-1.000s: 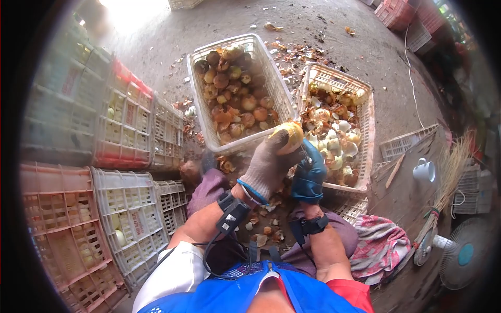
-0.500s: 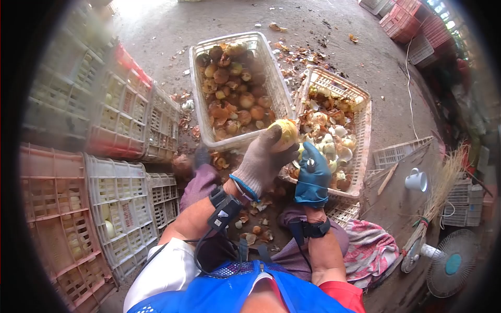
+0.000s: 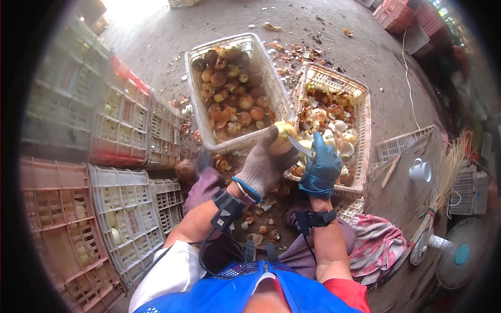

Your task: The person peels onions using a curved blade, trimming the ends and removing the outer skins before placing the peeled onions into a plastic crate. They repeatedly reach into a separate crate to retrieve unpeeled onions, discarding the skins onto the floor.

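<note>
My left hand (image 3: 259, 166), in a pale knitted glove with dark fingers, grips a yellowish onion (image 3: 282, 136). In my right hand (image 3: 320, 167), wearing a blue rubber glove, is a knife (image 3: 300, 147) whose curved blade points left, its tip right at the onion's side. Beyond my left hand stands a white crate (image 3: 285, 108) filled with brown unpeeled onions (image 3: 245, 100). Under and beyond my right hand is a second crate (image 3: 364, 130) with onion skins and pale scraps (image 3: 316, 115).
Crates of pale onions (image 3: 125, 208) are stacked on the left. Onion skins (image 3: 300, 55) litter the floor. To the right are a white mug (image 3: 419, 170), a straw broom (image 3: 437, 195), a fan (image 3: 460, 254) and a pink-patterned cloth (image 3: 377, 242).
My right hand has moved up and turned, bringing the knife blade into view beside the onion. The left hand keeps hold of the onion, which has shifted slightly left.
</note>
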Demonstrator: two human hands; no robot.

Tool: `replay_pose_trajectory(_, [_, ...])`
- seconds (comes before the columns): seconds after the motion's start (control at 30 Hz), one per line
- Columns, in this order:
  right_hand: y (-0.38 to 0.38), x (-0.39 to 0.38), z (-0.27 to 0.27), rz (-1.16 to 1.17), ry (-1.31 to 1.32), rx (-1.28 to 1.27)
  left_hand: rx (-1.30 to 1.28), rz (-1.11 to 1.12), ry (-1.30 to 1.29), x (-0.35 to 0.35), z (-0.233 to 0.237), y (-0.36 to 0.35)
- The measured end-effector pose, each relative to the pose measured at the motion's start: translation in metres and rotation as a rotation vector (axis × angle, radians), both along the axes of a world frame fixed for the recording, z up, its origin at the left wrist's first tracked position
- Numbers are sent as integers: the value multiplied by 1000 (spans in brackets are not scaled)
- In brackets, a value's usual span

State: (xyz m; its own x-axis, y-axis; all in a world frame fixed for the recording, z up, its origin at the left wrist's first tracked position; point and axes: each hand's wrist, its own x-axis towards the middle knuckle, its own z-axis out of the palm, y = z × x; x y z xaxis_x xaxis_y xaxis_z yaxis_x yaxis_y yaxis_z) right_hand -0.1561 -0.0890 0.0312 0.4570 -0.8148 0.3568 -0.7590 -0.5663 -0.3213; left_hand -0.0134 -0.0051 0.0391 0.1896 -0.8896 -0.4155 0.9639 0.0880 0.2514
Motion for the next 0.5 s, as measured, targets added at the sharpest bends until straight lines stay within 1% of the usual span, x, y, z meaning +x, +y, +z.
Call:
replay_pose_trajectory(0.03, [3, 1, 2, -20, 19, 15, 2, 2, -2, 0, -2, 0])
replay_pose_trajectory(0.13, [7, 8, -23, 86, -367, 130, 0, 7, -14, 1, -10, 0])
replay_pose_trajectory(0.17, [15, 7, -27, -11, -448, 537, -5, 5, -23, 1, -10, 1])
replay_pose_trajectory(0.2, [12, 6, -25, -90, -531, 687, -9, 5, -33, 2, -11, 2])
replay_pose_trajectory(0.27, [5, 3, -22, -257, -694, 988, -55, -17, 12, 7, -28, 3])
replay_pose_trajectory(0.3, [8, 3, -8, -182, -674, 946, -81, -25, 36, 9, -26, 2])
replay_pose_trajectory(0.4, [8, -6, -20, 9, -693, 847, -48, 4, -163, 13, -15, 6])
replay_pose_trajectory(0.43, [8, -6, -24, 94, -660, 640, -60, -6, -182, 16, -16, 7])
replay_pose_trajectory(0.5, [9, -10, -19, 153, -506, 495, -83, -30, -219, 21, -19, 8])
